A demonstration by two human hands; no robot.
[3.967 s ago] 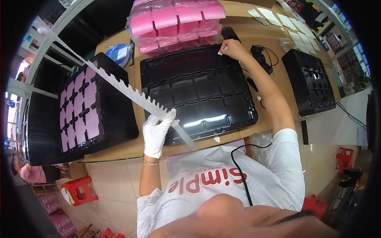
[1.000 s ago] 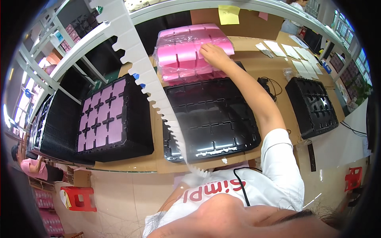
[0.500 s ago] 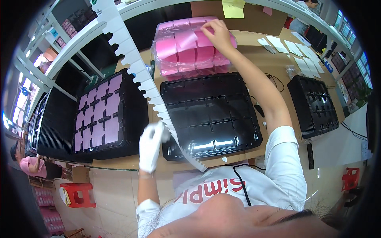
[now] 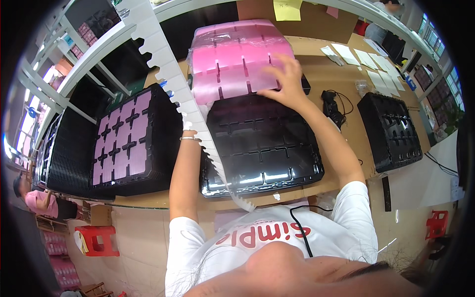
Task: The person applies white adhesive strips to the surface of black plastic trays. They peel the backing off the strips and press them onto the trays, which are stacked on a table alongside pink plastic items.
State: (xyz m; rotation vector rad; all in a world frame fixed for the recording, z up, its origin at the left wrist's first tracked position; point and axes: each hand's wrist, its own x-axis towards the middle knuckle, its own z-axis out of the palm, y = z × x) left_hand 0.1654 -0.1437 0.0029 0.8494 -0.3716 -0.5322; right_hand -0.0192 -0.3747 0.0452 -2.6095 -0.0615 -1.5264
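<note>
A pink slotted sheet (image 4: 225, 64) lies over the plastic-wrapped pink stack at the back of the table, its near edge meeting the black molded tray (image 4: 262, 133). At the sheet's right edge is my bare right hand (image 4: 291, 84), slightly blurred, with thumb and fingers apart. The thumb is near the tray's far edge. My left hand (image 4: 188, 124) wears a white glove and reaches toward the sheet's near left corner. A white toothed strip hanging across the view hides most of it, fingers included.
The white toothed strip (image 4: 170, 64) runs down to my chest. Left stand black tray stacks, one topped with pink pieces (image 4: 118, 138). Another tray stack (image 4: 391, 131) stands right, near papers (image 4: 363, 58) and a coiled black cable (image 4: 334, 106). A metal frame (image 4: 89, 49) borders the table.
My right hand has come down and nearer from the stack's top. My left hand has moved forward behind the strip. The pink sheet now lies spread toward the black tray.
</note>
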